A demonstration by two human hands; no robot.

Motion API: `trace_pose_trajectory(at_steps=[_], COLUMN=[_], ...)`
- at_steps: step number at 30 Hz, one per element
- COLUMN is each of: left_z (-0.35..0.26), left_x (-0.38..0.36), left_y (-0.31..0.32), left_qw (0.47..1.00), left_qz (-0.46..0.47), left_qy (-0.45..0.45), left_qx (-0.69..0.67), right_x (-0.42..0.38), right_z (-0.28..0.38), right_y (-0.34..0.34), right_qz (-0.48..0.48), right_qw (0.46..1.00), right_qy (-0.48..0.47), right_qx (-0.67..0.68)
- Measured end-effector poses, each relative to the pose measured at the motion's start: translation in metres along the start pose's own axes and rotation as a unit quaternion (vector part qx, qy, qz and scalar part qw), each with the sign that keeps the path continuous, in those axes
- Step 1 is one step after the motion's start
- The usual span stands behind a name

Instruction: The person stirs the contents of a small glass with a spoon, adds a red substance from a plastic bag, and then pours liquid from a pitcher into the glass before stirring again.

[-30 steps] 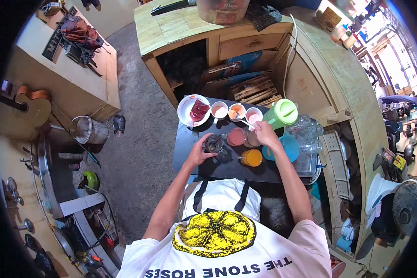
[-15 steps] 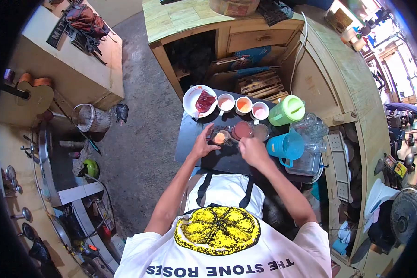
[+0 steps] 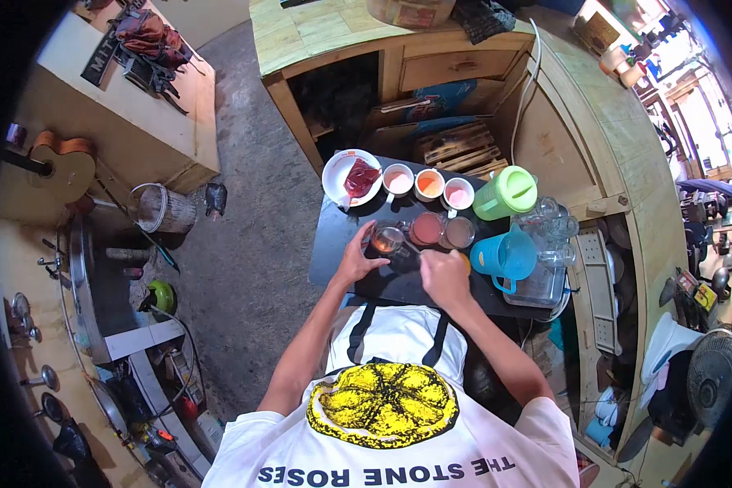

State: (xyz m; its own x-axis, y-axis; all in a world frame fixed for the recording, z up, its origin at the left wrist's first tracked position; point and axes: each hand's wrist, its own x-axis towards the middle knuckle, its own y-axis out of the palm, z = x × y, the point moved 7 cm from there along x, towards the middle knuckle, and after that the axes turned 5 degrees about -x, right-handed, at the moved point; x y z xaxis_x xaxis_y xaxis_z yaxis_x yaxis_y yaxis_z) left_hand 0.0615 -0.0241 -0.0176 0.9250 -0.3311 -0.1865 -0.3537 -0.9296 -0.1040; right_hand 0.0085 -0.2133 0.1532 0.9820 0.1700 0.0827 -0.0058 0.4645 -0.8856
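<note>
My left hand point(image 3: 358, 254) curves round the left side of a glass point(image 3: 382, 241) on the black table. In my right hand point(image 3: 445, 278) is the handle of a spoon point(image 3: 398, 241), whose bowl is over that glass. Right of it stand a glass of reddish-brown content point(image 3: 426, 228) and a glass of greyish-brown content point(image 3: 458, 233). Behind them are a white bowl point(image 3: 337, 174) with a red packet point(image 3: 361, 178) and three white cups, with pink point(image 3: 398, 180), orange point(image 3: 429, 184) and pink contents point(image 3: 458, 195). Part of something orange shows beside my right hand.
A green lidded pitcher point(image 3: 496, 197) and a blue jug point(image 3: 504, 256) stand at the right of the black table point(image 3: 325, 236). Several upturned glasses point(image 3: 555, 232) sit on a clear tray point(image 3: 537, 289) beyond them. A wooden counter point(image 3: 317, 32) rises behind.
My right hand has moved slightly down. The pale orange content seen at the glass before is no longer visible in the spoon, whose bowl now looks clear over the glass.
</note>
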Motion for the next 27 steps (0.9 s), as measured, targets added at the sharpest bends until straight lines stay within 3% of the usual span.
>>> trace_pose_trajectory(at_steps=[2, 8, 14, 17, 21, 22, 25, 27], left_z=[0.003, -0.011, -0.022, -0.025, -0.033, -0.033, -0.035, -0.04], left_x=[0.001, -0.004, -0.01, -0.012, -0.015, -0.014, -0.009, -0.003], left_y=[-0.001, -0.003, -0.006, -0.012, -0.021, -0.023, -0.025, -0.026], left_qw=[1.0, 1.0, 1.0, 1.0, 0.999, 0.999, 0.999, 0.999], left_qz=[-0.004, 0.001, -0.004, -0.014, -0.018, -0.011, 0.016, 0.024], left_qy=[-0.007, -0.019, -0.009, -0.014, -0.024, -0.017, -0.013, -0.014], left_qx=[-0.003, 0.0, -0.003, 0.022, 0.015, 0.025, 0.041, 0.038], right_x=[0.005, 0.06, 0.119, 0.128, 0.126, 0.122, 0.085, 0.043], right_z=[-0.024, -0.084, -0.132, -0.141, -0.142, -0.136, -0.114, -0.102], right_y=[-0.015, -0.047, 0.012, 0.021, 0.021, 0.013, -0.03, -0.068], right_qz=[-0.051, -0.061, 0.022, -0.031, -0.014, -0.057, -0.144, -0.17], right_qw=[0.984, 0.98, 0.97, 0.967, 0.973, 0.983, 0.966, 0.94], right_qy=[0.107, 0.177, 0.222, 0.246, 0.225, 0.176, 0.156, 0.24], right_qx=[0.135, -0.069, -0.096, -0.064, -0.048, -0.01, 0.148, 0.172])
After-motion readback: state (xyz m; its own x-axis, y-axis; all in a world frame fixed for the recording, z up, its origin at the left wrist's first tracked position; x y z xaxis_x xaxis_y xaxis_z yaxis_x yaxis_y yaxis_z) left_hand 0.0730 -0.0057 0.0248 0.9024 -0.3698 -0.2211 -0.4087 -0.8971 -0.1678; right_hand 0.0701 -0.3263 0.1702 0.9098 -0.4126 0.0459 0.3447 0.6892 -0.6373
